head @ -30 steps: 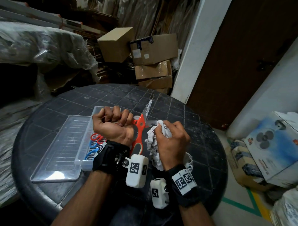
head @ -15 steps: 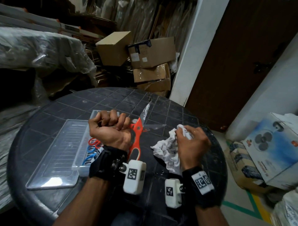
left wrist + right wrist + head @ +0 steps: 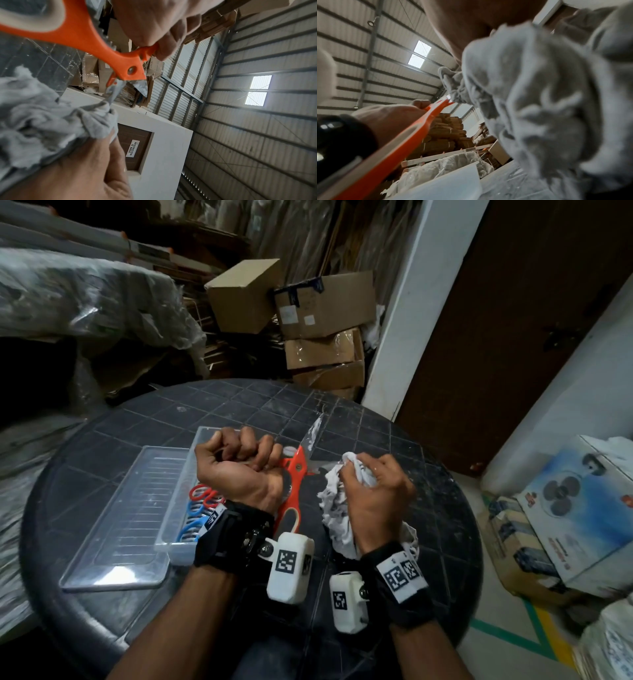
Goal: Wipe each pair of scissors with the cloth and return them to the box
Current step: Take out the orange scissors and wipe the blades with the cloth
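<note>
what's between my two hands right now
In the head view, the orange scissors stand between the left hand, gripping their handle, and the right hand, bunching the cloth.

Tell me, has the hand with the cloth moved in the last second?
Yes. The right hand with the cloth drew rightward, away from the orange scissors and the clear box.

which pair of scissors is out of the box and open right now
The large orange-handled scissors, gripped in the left hand with blades spread above the table. The smaller red-handled scissors and blue-handled scissors lie in the clear plastic box.
</note>
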`<state>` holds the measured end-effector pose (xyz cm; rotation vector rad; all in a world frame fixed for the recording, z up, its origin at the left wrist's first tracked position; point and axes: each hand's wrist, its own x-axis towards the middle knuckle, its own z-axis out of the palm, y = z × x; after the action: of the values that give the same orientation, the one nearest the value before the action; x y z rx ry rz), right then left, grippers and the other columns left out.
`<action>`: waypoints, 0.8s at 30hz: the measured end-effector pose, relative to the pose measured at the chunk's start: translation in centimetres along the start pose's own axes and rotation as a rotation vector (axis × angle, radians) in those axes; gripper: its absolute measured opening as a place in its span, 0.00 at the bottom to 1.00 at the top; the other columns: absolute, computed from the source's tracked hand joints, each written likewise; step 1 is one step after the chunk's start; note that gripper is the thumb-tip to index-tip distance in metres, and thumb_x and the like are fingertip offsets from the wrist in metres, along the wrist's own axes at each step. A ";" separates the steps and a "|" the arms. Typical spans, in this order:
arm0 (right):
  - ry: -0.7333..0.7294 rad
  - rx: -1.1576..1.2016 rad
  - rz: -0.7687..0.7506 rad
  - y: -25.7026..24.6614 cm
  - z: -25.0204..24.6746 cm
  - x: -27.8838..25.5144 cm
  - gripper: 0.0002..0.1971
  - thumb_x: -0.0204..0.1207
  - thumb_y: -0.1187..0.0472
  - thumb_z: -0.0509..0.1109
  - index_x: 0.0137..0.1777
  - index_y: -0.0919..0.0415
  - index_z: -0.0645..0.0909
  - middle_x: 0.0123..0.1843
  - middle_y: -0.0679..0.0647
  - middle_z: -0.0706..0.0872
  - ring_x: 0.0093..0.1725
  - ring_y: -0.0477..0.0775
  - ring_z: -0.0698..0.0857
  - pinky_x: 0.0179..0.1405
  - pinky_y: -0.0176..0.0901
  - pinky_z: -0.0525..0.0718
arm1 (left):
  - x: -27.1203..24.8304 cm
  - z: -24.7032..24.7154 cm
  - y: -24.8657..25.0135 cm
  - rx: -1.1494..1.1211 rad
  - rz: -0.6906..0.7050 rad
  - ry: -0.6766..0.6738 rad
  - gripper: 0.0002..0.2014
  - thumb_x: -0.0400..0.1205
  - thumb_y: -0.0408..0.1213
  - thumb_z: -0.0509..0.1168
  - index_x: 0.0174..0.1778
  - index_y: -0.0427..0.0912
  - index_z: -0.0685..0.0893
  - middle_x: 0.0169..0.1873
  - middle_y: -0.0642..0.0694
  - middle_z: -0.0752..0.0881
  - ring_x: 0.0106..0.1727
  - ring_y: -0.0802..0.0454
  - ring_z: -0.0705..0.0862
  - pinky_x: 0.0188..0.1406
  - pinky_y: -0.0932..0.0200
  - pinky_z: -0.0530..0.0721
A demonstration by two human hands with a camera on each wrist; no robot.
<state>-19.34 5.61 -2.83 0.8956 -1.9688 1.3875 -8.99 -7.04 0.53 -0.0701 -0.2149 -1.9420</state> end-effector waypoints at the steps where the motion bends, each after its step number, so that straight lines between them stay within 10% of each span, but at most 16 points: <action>1: 0.015 -0.008 0.057 0.6 -0.2 0.4 0.10 0.73 0.65 0.83 0.53 0.64 0.92 0.44 0.51 0.88 0.34 0.40 0.85 0.29 0.21 0.82 | 0.0 0.0 0.1 -0.004 0.000 0.008 0.18 0.84 0.41 0.47 0.27 0.48 0.53 0.21 0.51 0.54 0.20 0.55 0.50 0.21 0.66 0.54; 6: 0.157 0.096 0.284 2.1 -1.8 1.3 0.11 0.74 0.60 0.84 0.55 0.60 0.92 0.50 0.51 0.90 0.45 0.44 0.89 0.41 0.42 0.92 | 0.9 -0.6 0.4 -0.009 0.001 0.002 0.18 0.84 0.42 0.47 0.27 0.48 0.53 0.20 0.51 0.54 0.20 0.55 0.49 0.23 0.63 0.50; 10: 0.107 0.279 0.190 -0.9 -1.5 0.5 0.09 0.76 0.62 0.82 0.54 0.63 0.91 0.46 0.48 0.88 0.41 0.34 0.88 0.33 0.25 0.84 | 0.8 -0.6 0.2 0.006 0.008 -0.004 0.19 0.84 0.42 0.47 0.26 0.48 0.54 0.20 0.51 0.54 0.19 0.56 0.50 0.22 0.65 0.52; 15: -0.034 0.150 -0.066 -2.1 0.1 -0.9 0.10 0.76 0.58 0.81 0.54 0.61 0.91 0.42 0.47 0.85 0.33 0.40 0.85 0.29 0.29 0.84 | 0.5 -0.2 0.1 0.000 0.013 0.015 0.19 0.84 0.42 0.47 0.26 0.48 0.53 0.19 0.52 0.54 0.18 0.56 0.50 0.21 0.67 0.52; 19: 0.000 0.040 0.028 0.6 0.0 0.2 0.11 0.73 0.66 0.84 0.54 0.65 0.92 0.43 0.49 0.85 0.35 0.45 0.87 0.30 0.19 0.81 | 0.4 -0.2 0.2 0.001 0.011 0.001 0.19 0.84 0.41 0.46 0.26 0.48 0.54 0.20 0.51 0.54 0.18 0.56 0.51 0.21 0.66 0.53; 24: 0.152 0.114 0.237 2.2 -1.6 1.1 0.11 0.78 0.58 0.81 0.58 0.59 0.92 0.49 0.50 0.90 0.46 0.44 0.89 0.46 0.46 0.92 | 0.8 -0.5 0.4 0.006 0.006 0.005 0.19 0.84 0.41 0.47 0.26 0.48 0.54 0.20 0.51 0.53 0.19 0.55 0.50 0.21 0.66 0.53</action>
<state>-21.68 7.42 -2.75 0.5993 -1.9426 1.6639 -8.91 -8.04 0.24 -0.0621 -0.2175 -1.9352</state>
